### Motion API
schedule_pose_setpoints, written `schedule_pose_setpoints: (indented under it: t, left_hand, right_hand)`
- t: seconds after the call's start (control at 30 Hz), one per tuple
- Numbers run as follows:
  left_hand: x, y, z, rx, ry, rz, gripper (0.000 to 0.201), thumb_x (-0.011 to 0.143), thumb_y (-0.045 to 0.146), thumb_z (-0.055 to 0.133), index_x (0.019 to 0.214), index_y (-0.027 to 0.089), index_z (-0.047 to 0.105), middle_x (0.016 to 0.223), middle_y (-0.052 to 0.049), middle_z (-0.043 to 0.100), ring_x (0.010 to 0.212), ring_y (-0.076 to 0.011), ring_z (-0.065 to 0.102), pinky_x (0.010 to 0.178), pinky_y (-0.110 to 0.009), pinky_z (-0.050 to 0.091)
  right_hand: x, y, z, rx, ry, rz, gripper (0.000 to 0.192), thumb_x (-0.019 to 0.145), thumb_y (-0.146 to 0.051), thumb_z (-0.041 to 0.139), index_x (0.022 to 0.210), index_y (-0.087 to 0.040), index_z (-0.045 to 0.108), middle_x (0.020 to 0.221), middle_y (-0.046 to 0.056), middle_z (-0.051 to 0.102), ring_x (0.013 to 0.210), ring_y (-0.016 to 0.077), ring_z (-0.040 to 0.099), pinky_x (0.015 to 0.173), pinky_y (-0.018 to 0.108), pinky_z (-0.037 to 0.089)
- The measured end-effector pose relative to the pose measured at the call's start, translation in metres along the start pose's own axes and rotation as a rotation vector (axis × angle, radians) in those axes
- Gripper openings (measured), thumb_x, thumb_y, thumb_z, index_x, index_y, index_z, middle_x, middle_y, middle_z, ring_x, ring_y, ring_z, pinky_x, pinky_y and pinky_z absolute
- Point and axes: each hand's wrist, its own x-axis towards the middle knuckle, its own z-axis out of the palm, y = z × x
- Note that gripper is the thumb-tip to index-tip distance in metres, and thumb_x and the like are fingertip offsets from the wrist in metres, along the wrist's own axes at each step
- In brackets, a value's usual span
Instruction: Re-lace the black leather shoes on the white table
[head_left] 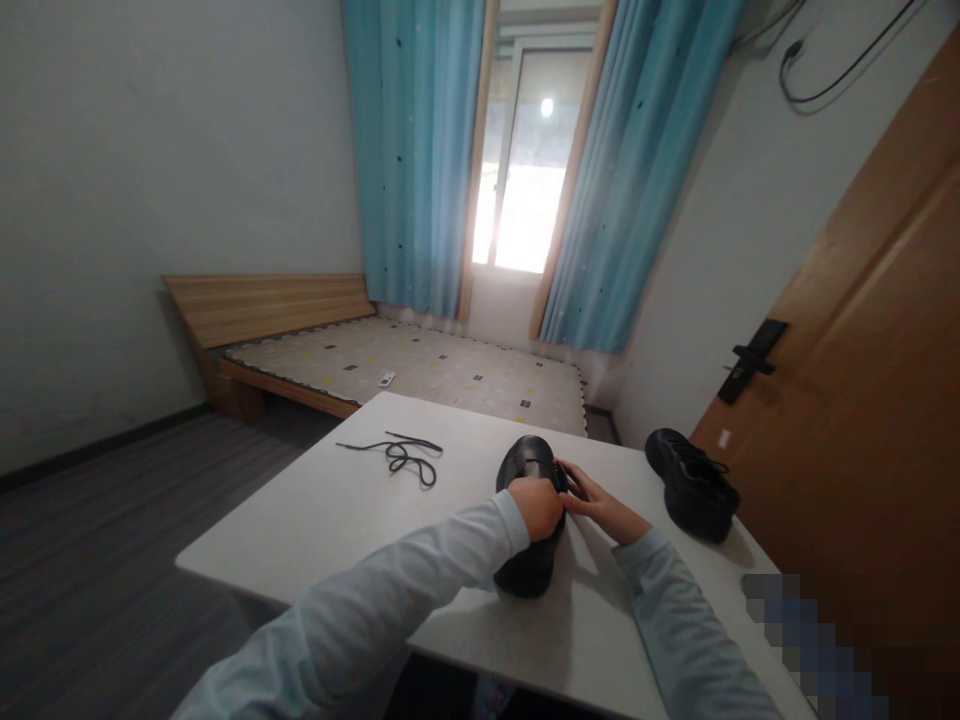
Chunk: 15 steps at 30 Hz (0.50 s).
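A black leather shoe (526, 462) stands on the white table (337, 510), toe pointing away from me. My left hand (537, 506) grips its upper from above, fingers curled over the opening. My right hand (600, 505) touches the shoe's right side at the tongue area with its fingertips. A loose black shoelace (405, 455) lies in a tangle on the table to the left, apart from both hands. A second black shoe (691, 483) sits laced near the table's right edge, beyond my right hand.
A low wooden bed (390, 365) with a patterned mattress stands beyond the table, a small white item on it. Blue curtains (420, 150) frame a bright window. A wooden door (862, 400) with a black handle is close on the right. Dark floor lies left.
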Motion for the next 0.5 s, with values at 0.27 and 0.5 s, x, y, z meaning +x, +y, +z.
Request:
schedule_pose_setpoints:
  t: [0.27,0.5]
  left_hand:
    - [-0.015,0.017,-0.026,0.052,0.026,-0.203,0.015,0.079,0.015,0.052,0.082,0.008,0.065,0.082,-0.018,0.066,0.084,-0.0305,0.063,0.066,-0.038,0.046]
    - [-0.021,0.008,-0.031,0.068,0.136,-0.146,0.022,0.086,0.018,0.045,0.104,0.014,0.057,0.085,-0.014,0.064,0.081,-0.0243,0.063,0.063,-0.031,0.045]
  right_hand:
    - [0.000,-0.004,0.001,0.011,0.004,0.015,0.089,0.060,-0.057,0.070,0.135,-0.025,0.034,0.148,0.008,0.025,0.136,0.0293,0.019,0.111,0.045,0.017]
    - [0.000,-0.003,0.001,-0.035,0.036,-0.022,0.083,0.063,-0.055,0.069,0.134,-0.027,0.037,0.144,0.007,0.035,0.136,0.0287,0.020,0.111,0.048,0.016]
